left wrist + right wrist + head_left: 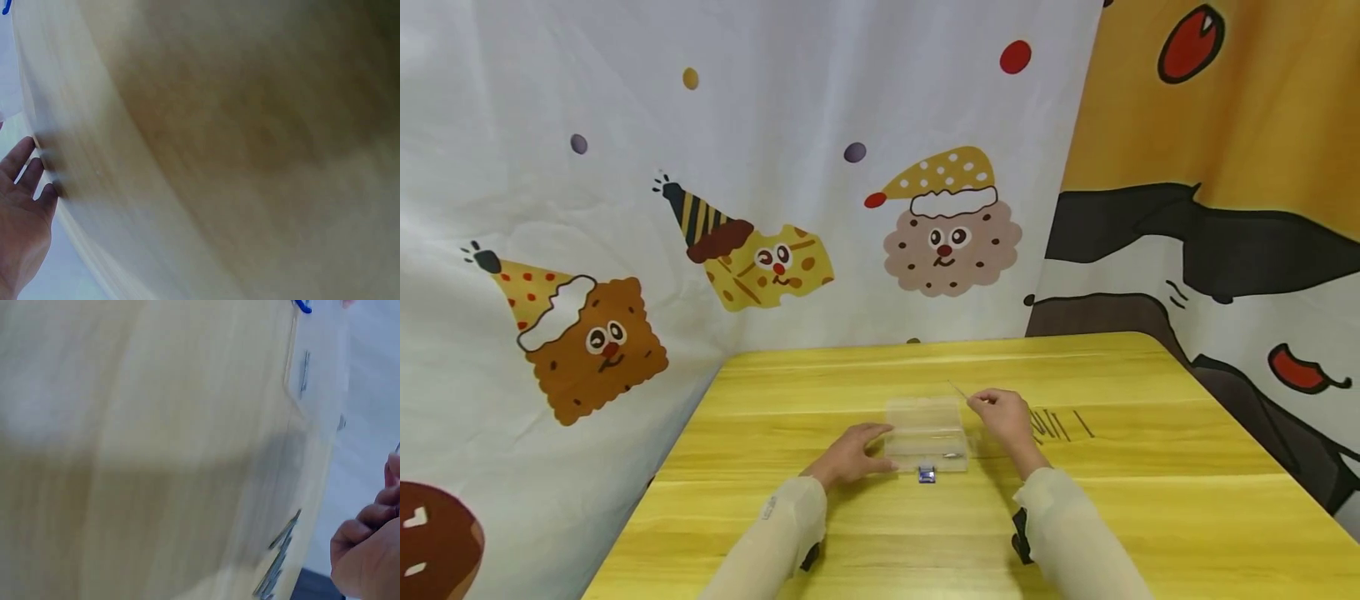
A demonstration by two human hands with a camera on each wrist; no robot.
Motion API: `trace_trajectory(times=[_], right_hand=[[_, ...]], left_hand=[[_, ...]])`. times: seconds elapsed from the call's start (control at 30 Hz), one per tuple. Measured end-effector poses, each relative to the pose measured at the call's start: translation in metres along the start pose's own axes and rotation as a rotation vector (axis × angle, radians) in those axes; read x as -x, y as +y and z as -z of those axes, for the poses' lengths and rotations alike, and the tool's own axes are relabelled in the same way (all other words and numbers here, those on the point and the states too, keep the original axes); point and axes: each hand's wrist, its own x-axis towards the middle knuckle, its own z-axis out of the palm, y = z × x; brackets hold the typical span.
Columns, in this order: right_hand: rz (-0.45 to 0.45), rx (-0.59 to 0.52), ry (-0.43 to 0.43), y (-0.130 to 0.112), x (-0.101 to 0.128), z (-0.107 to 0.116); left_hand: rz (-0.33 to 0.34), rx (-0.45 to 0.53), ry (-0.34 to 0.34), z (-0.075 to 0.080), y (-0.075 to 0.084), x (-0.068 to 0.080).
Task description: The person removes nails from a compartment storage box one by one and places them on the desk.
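Box (925, 432), clear, nail (952, 456) inside

Staged recording corner: cartoon curtains (775, 167), yellow table (1075, 517).

Both arms are covered to the wrist by close-fitting, pale cream sleeves of thin, slightly sheer fabric; the left sleeve (775, 533) carries a small faint marking near the cuff, too small to read. A dark strap or device shows at the underside of each forearm, beside the right sleeve (1075, 533) and under the left one. The left hand (850, 457) and right hand (1004, 417) are bare, without gloves.
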Motion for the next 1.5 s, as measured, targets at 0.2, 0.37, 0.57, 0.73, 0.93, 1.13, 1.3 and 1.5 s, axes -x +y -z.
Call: trace_trajectory(times=[0.2,0.37,0.57,0.73,0.93,1.13,1.3,1.5], right_hand=[[-0.115,0.089,0.110,0.018,0.013,0.017],[-0.192,0.145,0.191,0.032,0.029,0.029],[-0.237,0.155,0.204,0.041,0.039,0.036],[-0.281,0.191,0.174,0.045,0.042,0.036],[-0.258,0.205,0.153,0.044,0.043,0.034],[-0.230,0.207,0.150,0.042,0.041,0.035],[-0.214,0.218,0.149,0.041,0.037,0.035],[-0.157,0.192,0.133,0.036,0.033,0.030]], left_hand=[[-0.013,0.022,-0.002,0.000,-0.001,0.002],[-0.023,0.024,0.002,0.000,-0.001,0.002],[-0.028,0.027,0.004,0.001,0.000,0.002],[-0.026,0.026,0.005,0.001,0.000,0.002],[-0.025,0.026,0.003,0.002,0.000,0.000],[-0.025,0.011,0.003,0.002,0.001,-0.001],[-0.028,0.016,0.006,0.001,0.001,-0.002],[-0.026,0.018,0.014,0.001,0.001,-0.004]])
